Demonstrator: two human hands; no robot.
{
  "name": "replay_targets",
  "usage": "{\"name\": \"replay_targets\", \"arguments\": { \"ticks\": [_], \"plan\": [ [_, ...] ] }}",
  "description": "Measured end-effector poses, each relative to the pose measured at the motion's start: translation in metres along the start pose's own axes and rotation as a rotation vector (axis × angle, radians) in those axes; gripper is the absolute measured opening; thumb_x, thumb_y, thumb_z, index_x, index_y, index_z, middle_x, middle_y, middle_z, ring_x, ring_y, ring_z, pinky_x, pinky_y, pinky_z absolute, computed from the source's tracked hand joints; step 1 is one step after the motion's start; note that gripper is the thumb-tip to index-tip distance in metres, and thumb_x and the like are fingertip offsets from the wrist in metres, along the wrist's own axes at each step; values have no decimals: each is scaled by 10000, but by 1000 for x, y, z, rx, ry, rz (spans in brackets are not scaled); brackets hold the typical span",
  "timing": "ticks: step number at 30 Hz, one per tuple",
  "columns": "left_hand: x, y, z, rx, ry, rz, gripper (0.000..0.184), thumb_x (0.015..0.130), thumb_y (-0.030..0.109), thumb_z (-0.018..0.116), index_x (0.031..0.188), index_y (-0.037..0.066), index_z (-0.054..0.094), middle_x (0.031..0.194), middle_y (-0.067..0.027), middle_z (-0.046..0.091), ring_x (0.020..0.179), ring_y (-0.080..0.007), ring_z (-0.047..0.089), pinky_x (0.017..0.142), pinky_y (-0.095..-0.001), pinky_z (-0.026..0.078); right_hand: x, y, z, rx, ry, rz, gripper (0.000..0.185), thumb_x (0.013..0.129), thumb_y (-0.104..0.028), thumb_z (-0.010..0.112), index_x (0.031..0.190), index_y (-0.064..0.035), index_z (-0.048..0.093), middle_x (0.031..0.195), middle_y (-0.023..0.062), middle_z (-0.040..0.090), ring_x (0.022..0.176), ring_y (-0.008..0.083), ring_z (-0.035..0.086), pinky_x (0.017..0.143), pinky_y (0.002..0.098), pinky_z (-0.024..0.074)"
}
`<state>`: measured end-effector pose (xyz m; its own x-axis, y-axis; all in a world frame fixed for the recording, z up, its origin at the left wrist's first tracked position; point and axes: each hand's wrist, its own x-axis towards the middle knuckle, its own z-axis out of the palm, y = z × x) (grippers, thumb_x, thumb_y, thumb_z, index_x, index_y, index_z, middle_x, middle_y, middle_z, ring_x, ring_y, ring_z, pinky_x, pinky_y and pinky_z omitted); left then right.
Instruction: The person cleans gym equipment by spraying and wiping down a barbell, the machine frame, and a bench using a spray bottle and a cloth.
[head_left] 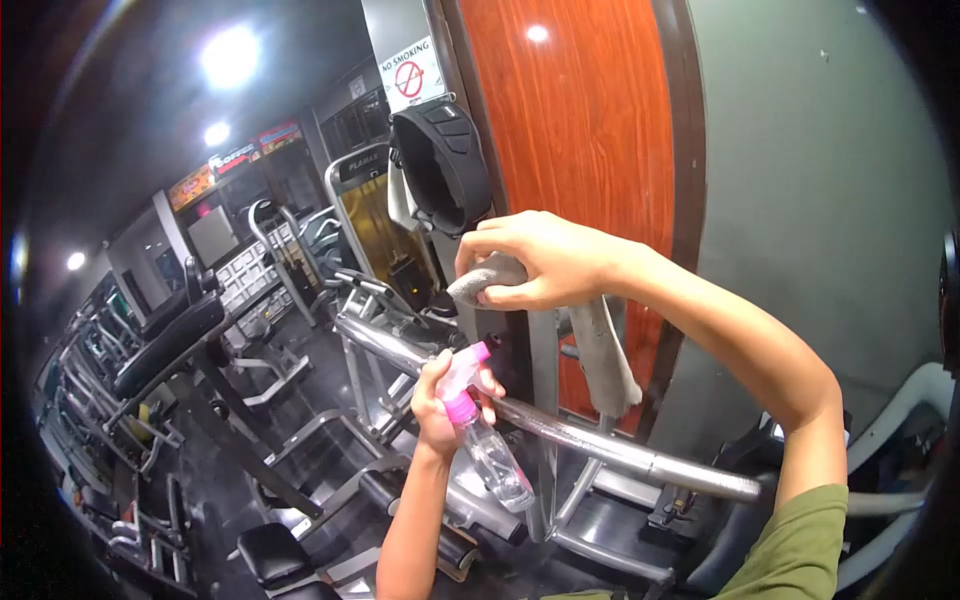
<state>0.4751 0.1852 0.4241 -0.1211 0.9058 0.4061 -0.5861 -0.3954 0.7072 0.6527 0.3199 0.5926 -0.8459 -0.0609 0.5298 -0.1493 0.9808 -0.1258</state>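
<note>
My left hand point(435, 405) is wrapped round the neck of a clear spray bottle point(497, 465) with a pink and white trigger head. The bottle tilts, its nozzle up and its base toward the lower right. Right behind it runs a shiny chrome bar point(600, 440) of a gym machine, sloping down to the right. Higher up, my right hand point(540, 260) pinches a grey cloth point(605, 360); one part is bunched in the fingers and another hangs down below the wrist. The cloth's lower end hangs near the bar; whether they touch I cannot tell.
A black padded belt point(440, 165) hangs on the pillar beneath a no smoking sign point(409, 76). Behind stands a reddish wood panel point(590, 110). Weight machines fill the left, with a black padded seat point(273, 554) low down. White curved tubing point(910, 410) stands at the right.
</note>
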Motion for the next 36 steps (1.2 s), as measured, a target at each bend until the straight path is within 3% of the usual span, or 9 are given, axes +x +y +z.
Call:
{"name": "replay_targets", "arguments": {
  "ticks": [7, 9, 13, 20, 24, 27, 31, 35, 36],
  "plan": [
    [-61, 37, -9, 431, -54, -32, 521, 1007, 365, 460, 986, -109, 676, 813, -176, 703, 589, -210, 667, 509, -276, 562, -1, -76, 15, 32, -113, 308, 334, 865, -249, 691, 1103, -16, 685, 980, 186, 700, 934, 337, 697, 843, 430, 546],
    [-82, 45, -16, 512, -49, -48, 496, 1006, 347, 471, 984, -100, 684, 811, -156, 702, 577, -186, 654, 507, -267, 538, -7, -95, 29, 50, -39, 306, 371, 830, -266, 674, 1097, -8, 687, 1006, 205, 724, 950, 362, 704, 877, 435, 541],
    [-120, 54, -30, 589, -43, -84, 441, 1007, 314, 491, 971, -73, 699, 815, -116, 699, 572, -153, 634, 508, -259, 513, -19, -155, 49, 271, 46, 495, 370, 853, -261, 685, 1125, -11, 667, 983, 167, 722, 888, 279, 701, 835, 385, 540],
    [-157, 51, -29, 646, 7, -117, 186, 949, 145, 611, 931, -17, 701, 768, -42, 660, 561, -83, 578, 494, -241, 479, -66, -217, 145, 402, 438, 790, 308, 894, -210, 726, 1133, -26, 659, 1051, 100, 704, 985, 198, 673, 892, 352, 524],
    [-168, 39, -36, 769, -61, -77, 214, 966, 144, 552, 888, -26, 655, 766, -68, 652, 565, -115, 596, 519, -260, 509, -93, -229, 212, 500, 753, 926, 285, 921, -154, 694, 1172, -34, 631, 1071, 77, 696, 1004, 153, 638, 930, 318, 498],
    [-176, 35, -34, 730, -45, -166, 213, 969, 141, 554, 880, -26, 653, 769, -69, 650, 565, -131, 627, 531, -261, 517, -116, -228, 257, 637, 970, 1017, 259, 935, -143, 679, 1164, -38, 621, 1069, 54, 678, 1011, 129, 615, 928, 298, 485],
    [-173, 29, -19, 718, 22, -118, 178, 932, 79, 599, 810, -38, 656, 691, -49, 612, 530, -144, 644, 471, -271, 500, -135, -234, 288, 727, 1093, 1090, 225, 932, -93, 643, 1145, -29, 608, 1047, 42, 652, 1001, 117, 596, 918, 289, 479],
    [-157, 21, -4, 983, 31, 19, 216, 935, 85, 612, 750, -27, 607, 634, -70, 575, 500, -160, 637, 444, -312, 463, -142, -228, 290, 764, 1170, 1102, 228, 922, -85, 634, 1141, -28, 604, 1067, 51, 643, 1001, 123, 594, 921, 290, 478],
    [-153, 17, -5, 1039, 51, 22, 239, 960, 124, 608, 788, -40, 627, 683, -48, 582, 505, -137, 605, 453, -272, 491, -145, -220, 294, 678, 1176, 1040, 240, 916, -87, 633, 1144, -23, 600, 1066, 58, 641, 1002, 134, 594, 929, 297, 478]
  ]
}}
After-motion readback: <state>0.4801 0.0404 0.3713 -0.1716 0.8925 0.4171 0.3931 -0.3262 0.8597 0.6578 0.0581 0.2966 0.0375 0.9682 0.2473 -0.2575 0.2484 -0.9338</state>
